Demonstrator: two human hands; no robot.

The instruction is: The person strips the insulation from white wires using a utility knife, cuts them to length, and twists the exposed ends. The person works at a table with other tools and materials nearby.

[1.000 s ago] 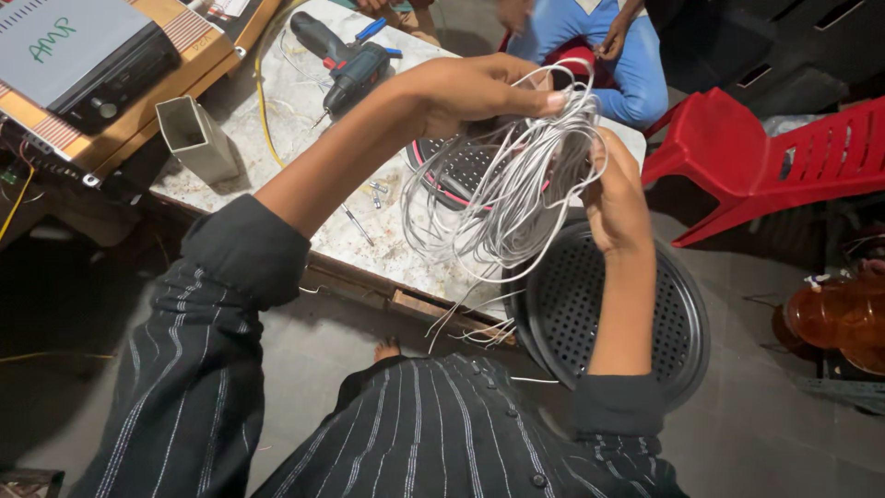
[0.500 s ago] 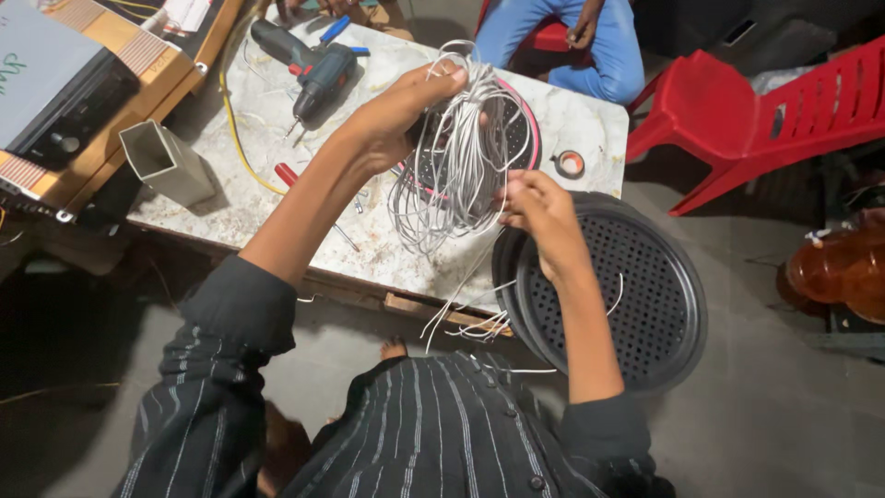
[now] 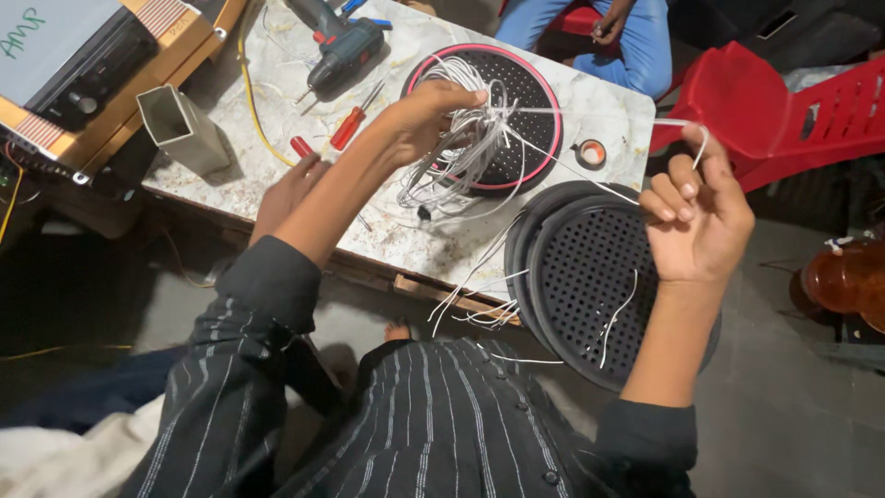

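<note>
**White wire stretched between your two hands above the counter**

Your left hand (image 3: 433, 111) is raised over the marble-topped counter (image 3: 406, 235), its grip clenched around a tangled bundle of thin white wire (image 3: 461, 157). The loops hang down from your fingers and drape over the round black speaker grille with a pink rim (image 3: 530, 92) that lies flat on the counter. Loose ends trail off the near edge of the counter, towards your lap.

Your right hand (image 3: 696, 217) is held out to the side, well apart from the left, above the black perforated grilles (image 3: 590, 277) that lean at the counter's edge. Its fingers are curled, and a single strand of the same white wire runs taut from the bundle across to it, looping over your fingertips; the grip is pinched on that one strand.

On the counter beyond your left forearm lie two red-handled screwdrivers (image 3: 346, 129), with a cordless drill (image 3: 341, 46) farther back. A small roll of tape (image 3: 591, 152) sits just beside the pink-rimmed grille. An open rectangular metal tube (image 3: 180, 124) stands near the left end of the counter, next to a yellow-edged amplifier box (image 3: 92, 65).

Another hand (image 3: 286, 189) rests on the counter's near edge, under your left forearm. Across the counter, a person in blue trousers (image 3: 645, 41) sits beside a red plastic chair (image 3: 784, 101).
</note>
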